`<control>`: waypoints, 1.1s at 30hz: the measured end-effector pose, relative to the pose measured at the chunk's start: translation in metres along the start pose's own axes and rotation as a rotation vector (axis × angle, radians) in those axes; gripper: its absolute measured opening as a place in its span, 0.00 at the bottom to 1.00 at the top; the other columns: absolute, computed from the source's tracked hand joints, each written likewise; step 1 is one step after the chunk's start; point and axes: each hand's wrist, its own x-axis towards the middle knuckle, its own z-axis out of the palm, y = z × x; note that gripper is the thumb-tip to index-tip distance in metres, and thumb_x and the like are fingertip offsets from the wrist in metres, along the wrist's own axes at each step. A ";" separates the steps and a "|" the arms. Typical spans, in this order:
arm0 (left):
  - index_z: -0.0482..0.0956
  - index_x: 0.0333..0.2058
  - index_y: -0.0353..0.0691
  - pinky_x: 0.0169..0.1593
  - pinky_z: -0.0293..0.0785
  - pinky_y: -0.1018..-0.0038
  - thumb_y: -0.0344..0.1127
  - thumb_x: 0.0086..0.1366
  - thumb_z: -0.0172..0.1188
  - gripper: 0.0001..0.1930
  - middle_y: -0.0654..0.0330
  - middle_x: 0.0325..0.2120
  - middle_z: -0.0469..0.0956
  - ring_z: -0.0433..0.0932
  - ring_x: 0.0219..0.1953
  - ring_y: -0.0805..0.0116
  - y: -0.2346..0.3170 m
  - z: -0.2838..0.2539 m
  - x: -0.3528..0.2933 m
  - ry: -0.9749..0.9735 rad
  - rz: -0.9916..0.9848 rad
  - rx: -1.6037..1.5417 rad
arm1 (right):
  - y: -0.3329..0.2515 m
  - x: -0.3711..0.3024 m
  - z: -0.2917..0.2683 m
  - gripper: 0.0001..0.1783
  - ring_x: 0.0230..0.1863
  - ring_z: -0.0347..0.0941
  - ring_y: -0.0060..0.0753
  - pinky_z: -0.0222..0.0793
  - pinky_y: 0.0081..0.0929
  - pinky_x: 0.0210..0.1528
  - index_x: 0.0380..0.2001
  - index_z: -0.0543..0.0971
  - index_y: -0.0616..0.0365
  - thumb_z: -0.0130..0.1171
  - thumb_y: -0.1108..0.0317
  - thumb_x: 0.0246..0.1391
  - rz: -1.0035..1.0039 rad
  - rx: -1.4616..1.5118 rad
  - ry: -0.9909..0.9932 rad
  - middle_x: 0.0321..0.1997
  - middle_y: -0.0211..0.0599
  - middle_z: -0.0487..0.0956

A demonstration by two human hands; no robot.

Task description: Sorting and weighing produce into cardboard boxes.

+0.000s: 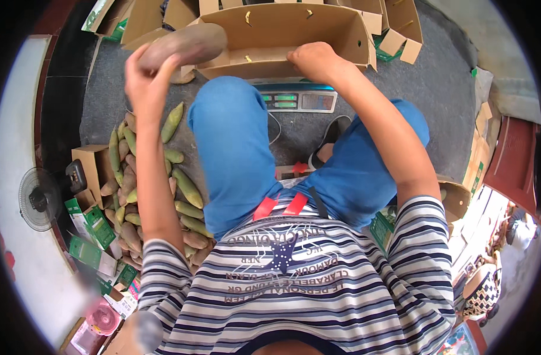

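A round fan (39, 198) is standing at the far left of the frame, and below it green-and-white cartons (93, 228) are lying in a jumble, with a pink round thing (105, 316) sitting at the lower left. Moving right, a heap of long green and brown roots (128, 183) is spreading over the dark floor (448, 77), beside the person's left forearm. And here, in the upper left, the left hand (146, 80) is holding one big purplish-brown root (185, 45), thumb and fingers closing around its left end while the other end is pointing right, overlapping the left corner of a long open cardboard box (335, 35). That box is filling the upper middle, its inside showing small yellow loops (247, 19). The blue trousers (232, 148) are framing the centre, and between the knees a scale (300, 102) is showing lit green displays just below the box. On to the right hand (315, 61): its fingers are curling narrow at the box's near rim, touching it, though I cannot tell how firmly they are gripping. Further right, another open box (403, 26) is standing in the upper right, and a patterned bag (482, 290) is resting at the lower right
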 end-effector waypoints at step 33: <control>0.66 0.49 0.37 0.50 0.67 0.63 0.39 0.44 0.63 0.32 0.43 0.45 0.69 0.69 0.48 0.49 -0.262 -0.117 -0.433 -0.801 -0.986 0.663 | 0.011 -0.002 -0.018 0.17 0.44 0.71 0.45 0.67 0.35 0.44 0.44 0.73 0.55 0.49 0.61 0.53 -0.028 0.067 -0.118 0.43 0.43 0.76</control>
